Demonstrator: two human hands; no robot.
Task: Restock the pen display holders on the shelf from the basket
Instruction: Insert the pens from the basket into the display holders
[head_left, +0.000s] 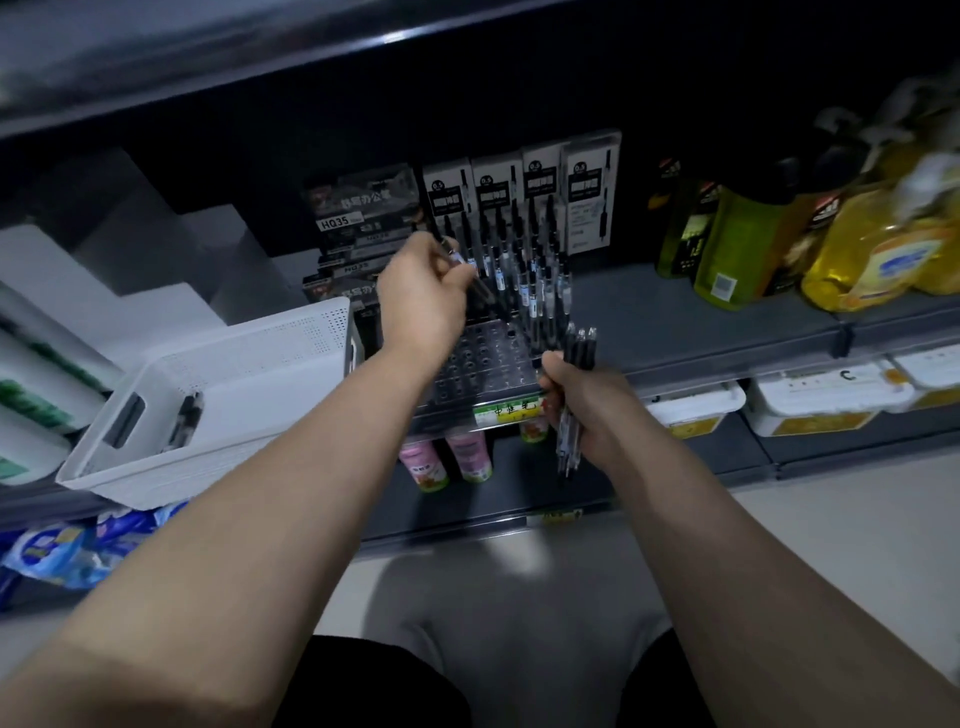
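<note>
Your left hand (422, 306) pinches one pen (453, 258) over the pen display holder (483, 366) at the front edge of the shelf (701, 312); your right hand (584, 410) grips a spare bundle (581, 345). Back rows are filled, front holes empty, and the basket (249, 364) to its left holds more.

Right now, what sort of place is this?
Most likely a small retail shop. A stocked shelf carries a shelf-edge label, a pen display holder stands in front of pen boxes, and yellow bottles are lined up to the right.
</note>
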